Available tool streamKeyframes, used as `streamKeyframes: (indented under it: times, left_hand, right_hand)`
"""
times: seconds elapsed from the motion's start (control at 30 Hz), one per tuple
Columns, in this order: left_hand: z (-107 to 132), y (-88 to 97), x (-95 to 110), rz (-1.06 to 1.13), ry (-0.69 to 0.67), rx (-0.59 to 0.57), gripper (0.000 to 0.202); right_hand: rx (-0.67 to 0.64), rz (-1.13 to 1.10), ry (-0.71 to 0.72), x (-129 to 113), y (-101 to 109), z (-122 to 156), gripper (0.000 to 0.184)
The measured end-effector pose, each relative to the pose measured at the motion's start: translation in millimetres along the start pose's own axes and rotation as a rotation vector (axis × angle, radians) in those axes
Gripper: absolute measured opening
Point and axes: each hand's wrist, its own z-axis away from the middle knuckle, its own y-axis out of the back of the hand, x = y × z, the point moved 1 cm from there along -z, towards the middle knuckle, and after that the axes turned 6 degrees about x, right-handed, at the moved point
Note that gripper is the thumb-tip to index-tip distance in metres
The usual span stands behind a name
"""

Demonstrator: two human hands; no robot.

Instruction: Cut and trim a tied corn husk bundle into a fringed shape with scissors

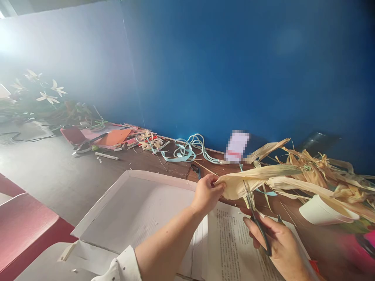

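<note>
A long pale corn husk stretches to the right from my left hand, which pinches its broad end between thumb and fingers. My right hand is closed around the dark handles of a pair of scissors. Their blades point up and overlap the husk's lower edge in view; whether they touch it I cannot tell. Below both hands lies a printed sheet, partly hidden by my right hand. More dried husks are heaped at the right, beside a tipped white paper cup.
An open white cardboard box lies in front of me on the dark table. Along the blue wall are light-blue cord, orange paper and scraps. Artificial white flowers stand far left, above a pink chair.
</note>
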Motion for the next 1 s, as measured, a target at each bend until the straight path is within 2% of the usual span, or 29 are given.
streamKeyframes:
  times: [0.23, 0.57, 1.0]
  left_hand:
    - [3.5, -2.1, 7.1, 0.034, 0.033, 0.005, 0.011]
    - [2.8, -3.2, -0.1, 0.019, -0.006, 0.021, 0.012]
    - [3.5, -4.4, -7.6, -0.005, -0.053, 0.018, 0.01]
  right_hand:
    - [0.033, 0.013, 0.002, -4.7, 0.0, 0.7, 0.044]
    - [0.091, 0.031, 0.047, -6.7, -2.7, 0.5, 0.046]
    - [0.017, 0.027, -0.028, 8.4, 1.8, -2.3, 0.037]
